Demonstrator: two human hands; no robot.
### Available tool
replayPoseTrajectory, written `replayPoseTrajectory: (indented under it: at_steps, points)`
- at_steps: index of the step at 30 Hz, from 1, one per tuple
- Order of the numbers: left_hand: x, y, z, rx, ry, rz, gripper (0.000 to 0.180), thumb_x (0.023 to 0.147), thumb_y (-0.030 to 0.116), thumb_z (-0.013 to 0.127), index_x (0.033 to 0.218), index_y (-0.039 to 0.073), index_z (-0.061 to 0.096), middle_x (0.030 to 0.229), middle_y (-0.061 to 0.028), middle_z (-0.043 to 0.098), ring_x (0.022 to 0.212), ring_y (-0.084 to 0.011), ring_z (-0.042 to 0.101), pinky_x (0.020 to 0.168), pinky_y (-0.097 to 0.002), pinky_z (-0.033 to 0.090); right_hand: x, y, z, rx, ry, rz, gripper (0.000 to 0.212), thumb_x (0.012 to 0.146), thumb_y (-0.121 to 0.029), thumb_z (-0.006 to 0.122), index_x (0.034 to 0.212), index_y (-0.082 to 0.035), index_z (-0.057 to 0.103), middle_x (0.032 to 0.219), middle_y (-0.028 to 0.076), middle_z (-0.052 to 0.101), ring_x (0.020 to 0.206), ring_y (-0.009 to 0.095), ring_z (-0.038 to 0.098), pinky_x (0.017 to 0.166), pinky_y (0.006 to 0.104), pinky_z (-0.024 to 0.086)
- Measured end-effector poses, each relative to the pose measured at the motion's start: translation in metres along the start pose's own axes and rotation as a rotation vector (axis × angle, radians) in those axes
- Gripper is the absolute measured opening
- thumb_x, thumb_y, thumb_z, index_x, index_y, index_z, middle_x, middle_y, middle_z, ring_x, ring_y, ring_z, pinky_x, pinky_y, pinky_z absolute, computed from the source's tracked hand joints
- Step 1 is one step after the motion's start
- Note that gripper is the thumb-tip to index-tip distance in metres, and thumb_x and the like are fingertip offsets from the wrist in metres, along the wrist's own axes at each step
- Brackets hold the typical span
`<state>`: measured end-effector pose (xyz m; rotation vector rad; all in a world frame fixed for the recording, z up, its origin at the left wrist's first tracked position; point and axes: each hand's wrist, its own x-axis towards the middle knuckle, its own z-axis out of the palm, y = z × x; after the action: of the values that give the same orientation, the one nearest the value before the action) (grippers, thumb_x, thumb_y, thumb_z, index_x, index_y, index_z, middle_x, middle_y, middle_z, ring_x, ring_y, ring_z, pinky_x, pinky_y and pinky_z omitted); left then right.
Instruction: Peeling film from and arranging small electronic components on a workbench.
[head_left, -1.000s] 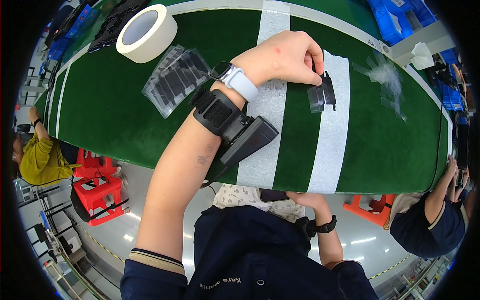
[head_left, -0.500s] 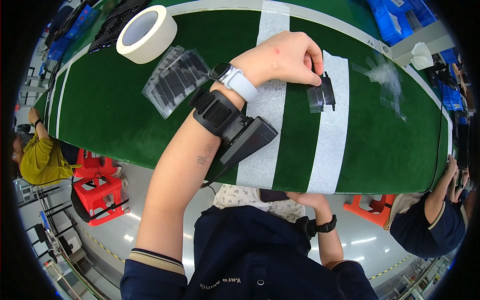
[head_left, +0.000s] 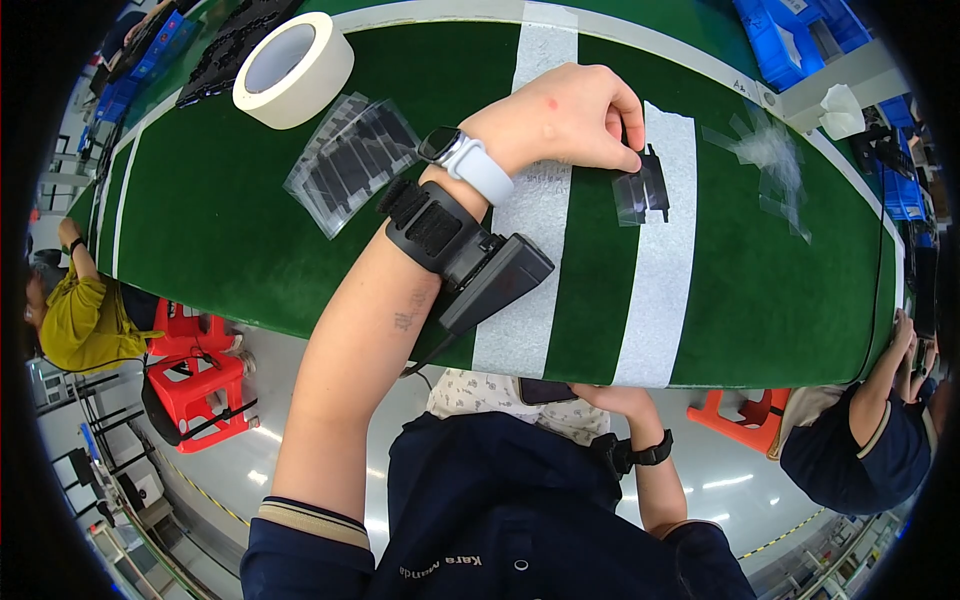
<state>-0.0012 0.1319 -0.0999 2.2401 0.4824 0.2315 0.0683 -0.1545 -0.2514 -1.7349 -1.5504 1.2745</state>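
Note:
My left hand (head_left: 585,115), with a watch (head_left: 468,163) and a strapped black device on its arm, reaches over the green work surface (head_left: 420,270). Thumb and forefinger pinch the upper left edge of a small black cut-out piece on clear film (head_left: 645,188). This piece lies partly on a white paper strip (head_left: 660,290). Low at the table's front edge, my right hand (head_left: 620,399) is closed at the end of a dark phone (head_left: 546,391) over my lap; its fingertips are partly hidden.
Clear film sheets with black pieces (head_left: 352,160) lie left of my arm, below a cream tape roll (head_left: 293,70). Crumpled clear film (head_left: 775,160) lies at right. A second white strip (head_left: 515,320) runs under my left arm. People sit at both sides; blue bins (head_left: 785,45) stand far right.
Almost nothing differs. My left hand and the film piece have shifted very slightly to the left, with the pinch kept. My right hand has stayed in place.

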Motion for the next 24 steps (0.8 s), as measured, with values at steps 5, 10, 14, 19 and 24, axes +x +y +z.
replayPoseTrajectory:
  at_steps: [5, 10, 14, 19, 24]
  points:
    - [0.000, 0.001, -0.001, 0.009, 0.001, 0.001, 0.016, 0.067, 0.018, 0.070, 0.077, 0.007, 0.066, 0.055, 0.0034, 0.050, 0.049, -0.0048, 0.043, 0.048, -0.0219, 0.035, -0.001, 0.007, 0.002, 0.004, -0.026, 0.023, 0.034, 0.077, -0.025, 0.060, 0.108, -0.013, 0.056, 0.110, 0.008, 0.059, 0.101, 0.028, 0.053, 0.089, 0.0360, 0.041]
    - [0.000, -0.004, 0.000, -0.018, -0.005, 0.004, 0.016, 0.067, 0.018, 0.069, 0.078, 0.007, 0.066, 0.055, 0.0034, 0.050, 0.049, -0.0044, 0.042, 0.048, -0.0210, 0.034, -0.002, -0.002, -0.001, 0.085, -0.052, 0.063, 0.034, 0.077, -0.025, 0.060, 0.108, -0.012, 0.056, 0.111, 0.008, 0.059, 0.102, 0.028, 0.053, 0.089, 0.0353, 0.041]
    - [-0.001, -0.003, -0.001, -0.027, -0.006, 0.010, 0.016, 0.067, 0.017, 0.068, 0.078, 0.006, 0.065, 0.056, 0.0032, 0.049, 0.049, -0.0041, 0.042, 0.048, -0.0205, 0.034, -0.004, 0.001, 0.000, 0.064, -0.005, 0.022, 0.030, 0.077, -0.023, 0.061, 0.104, -0.011, 0.057, 0.105, 0.008, 0.060, 0.098, 0.028, 0.054, 0.086, 0.0355, 0.042]
    - [-0.002, -0.003, -0.002, -0.036, -0.013, -0.006, 0.017, 0.068, 0.017, 0.068, 0.079, 0.006, 0.065, 0.057, 0.0035, 0.049, 0.049, -0.0035, 0.042, 0.048, -0.0200, 0.033, -0.005, -0.002, 0.001, 0.092, 0.045, 0.039, 0.025, 0.075, -0.020, 0.063, 0.097, -0.010, 0.060, 0.097, 0.008, 0.062, 0.091, 0.028, 0.055, 0.081, 0.0365, 0.044]
    - [-0.002, -0.003, -0.002, -0.030, -0.007, 0.009, 0.017, 0.068, 0.017, 0.068, 0.080, 0.005, 0.065, 0.057, 0.0038, 0.049, 0.049, -0.0032, 0.041, 0.048, -0.0197, 0.033, -0.006, 0.001, 0.005, 0.069, 0.168, -0.042, 0.026, 0.069, -0.007, 0.067, 0.095, -0.005, 0.063, 0.089, 0.008, 0.064, 0.082, 0.022, 0.060, 0.072, 0.0317, 0.048]
